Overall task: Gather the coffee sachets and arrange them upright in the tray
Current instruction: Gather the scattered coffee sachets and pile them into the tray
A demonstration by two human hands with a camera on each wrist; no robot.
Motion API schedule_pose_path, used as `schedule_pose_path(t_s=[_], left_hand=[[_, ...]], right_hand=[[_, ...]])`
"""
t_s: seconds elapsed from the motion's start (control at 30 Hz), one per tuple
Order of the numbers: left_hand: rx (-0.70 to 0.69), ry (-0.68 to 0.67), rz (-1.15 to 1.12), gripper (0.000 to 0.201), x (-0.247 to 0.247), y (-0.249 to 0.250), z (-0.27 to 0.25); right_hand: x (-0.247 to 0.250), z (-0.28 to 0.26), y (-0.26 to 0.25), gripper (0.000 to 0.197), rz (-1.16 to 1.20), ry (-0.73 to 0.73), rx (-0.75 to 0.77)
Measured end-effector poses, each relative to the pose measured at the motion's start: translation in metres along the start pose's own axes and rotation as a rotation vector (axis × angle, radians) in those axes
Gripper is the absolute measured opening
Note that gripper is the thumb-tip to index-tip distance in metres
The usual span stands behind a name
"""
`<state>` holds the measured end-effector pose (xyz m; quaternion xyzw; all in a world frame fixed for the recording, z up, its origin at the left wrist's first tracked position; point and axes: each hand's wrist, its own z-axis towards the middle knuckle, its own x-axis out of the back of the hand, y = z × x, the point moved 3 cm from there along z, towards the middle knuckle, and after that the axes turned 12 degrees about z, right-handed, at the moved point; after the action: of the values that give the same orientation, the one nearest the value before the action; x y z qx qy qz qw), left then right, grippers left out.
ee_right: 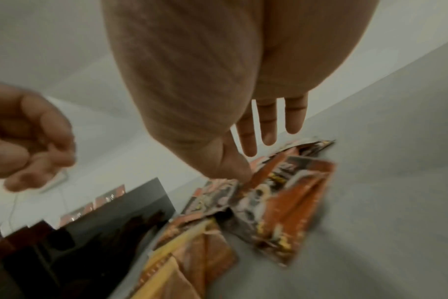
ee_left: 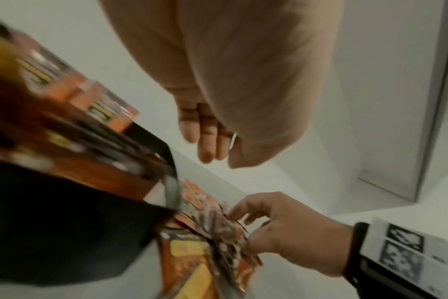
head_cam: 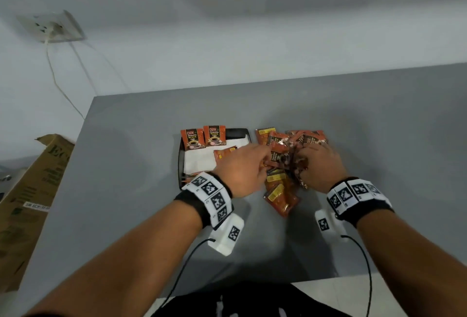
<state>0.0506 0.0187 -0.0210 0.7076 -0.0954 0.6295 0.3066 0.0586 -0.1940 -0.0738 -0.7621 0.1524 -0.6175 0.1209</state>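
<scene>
A black tray [head_cam: 180, 159] with a white liner sits on the grey table. Two orange coffee sachets [head_cam: 195, 139] stand upright against its far edge, and another sachet [head_cam: 225, 153] lies flat inside. Just right of the tray is a loose pile of sachets [head_cam: 278, 190]. My right hand [head_cam: 300, 162] is on the pile, and its thumb and bent fingers [ee_left: 233, 212] pinch a fanned bunch of sachets [ee_right: 289, 192]. My left hand [head_cam: 262, 162] reaches across from the tray side to the same bunch. Its fingers [ee_left: 207, 145] are loose and hold nothing I can see.
A cardboard box [head_cam: 30, 190] stands off the table's left edge. A wall socket [head_cam: 53, 27] with a hanging cable is at the far left. Bare table top [head_cam: 391, 139] lies right of the pile and in front of the tray.
</scene>
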Motion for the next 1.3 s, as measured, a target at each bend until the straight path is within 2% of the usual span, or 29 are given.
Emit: schedule_pose_path(t_s=[0.1,0.23,0.37,0.47,0.6,0.67,0.73,0.8,0.9,0.97,1.03,1.13,1.3], left_hand=[[0.012,-0.189,0.063,0.019,-0.024,0.034,0.021],[0.042,-0.341,0.178,0.031,-0.055,0.053,0.037],[0.091,-0.373,0.343,0.053,-0.075,0.055,0.043],[0.104,-0.369,0.386,0.064,-0.077,0.055,0.046],[0.146,-0.398,0.286,0.056,-0.074,0.055,0.046],[0.173,-0.383,0.211,0.052,-0.072,0.054,0.048],[0.177,-0.344,0.172,0.036,-0.067,0.053,0.051],[0.175,-0.333,0.167,0.025,-0.062,0.051,0.054],[0.172,-0.335,0.175,0.031,-0.054,0.047,0.054],[0.151,-0.316,0.155,0.030,-0.047,0.044,0.053],[0.113,-0.295,0.110,0.022,-0.042,0.044,0.051],[0.064,-0.293,0.034,0.015,-0.043,0.049,0.046],[0.138,-0.293,0.002,0.020,-0.042,0.044,0.048]], right_hand=[[-0.008,-0.005,0.014,0.046,-0.093,-0.082,0.007],[-0.010,-0.010,0.017,0.049,-0.071,-0.040,0.062],[-0.009,-0.018,0.017,0.036,-0.059,-0.020,0.073],[-0.010,-0.021,0.023,0.021,0.077,-0.049,0.003],[-0.004,-0.027,0.032,0.025,0.488,-0.011,-0.074],[-0.002,-0.033,0.029,0.028,0.598,-0.081,-0.063],[-0.010,-0.038,0.027,0.035,0.602,-0.200,-0.048],[-0.023,-0.041,0.025,0.050,0.497,-0.263,-0.008],[-0.037,-0.045,0.022,0.066,0.396,-0.226,0.069],[-0.037,-0.047,0.019,0.074,0.460,-0.162,0.133],[-0.037,-0.047,0.016,0.080,0.562,-0.174,0.212],[-0.042,-0.045,0.017,0.065,0.533,-0.201,0.250],[-0.031,-0.043,0.039,0.039,0.393,-0.135,0.079]])
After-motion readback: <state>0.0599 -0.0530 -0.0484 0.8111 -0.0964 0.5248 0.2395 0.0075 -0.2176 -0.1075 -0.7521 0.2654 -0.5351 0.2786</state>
